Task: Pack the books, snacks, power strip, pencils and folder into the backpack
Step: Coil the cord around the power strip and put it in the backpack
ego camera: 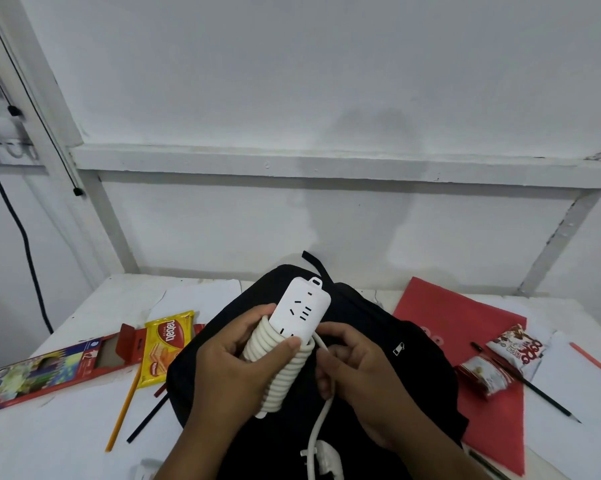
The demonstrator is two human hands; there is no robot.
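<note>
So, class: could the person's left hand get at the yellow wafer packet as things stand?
Probably not yet: the left hand has its grip around the coiled power strip. The wafer packet lies uncovered just left of it, so the path looks free.

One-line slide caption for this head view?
Left hand grips the cord-wrapped power strip above the black backpack; right hand holds its loose cord.

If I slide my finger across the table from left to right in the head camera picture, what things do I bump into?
Pencil box → yellow wafer pack → power strip held over the black backpack → red folder → snack packets.
</note>
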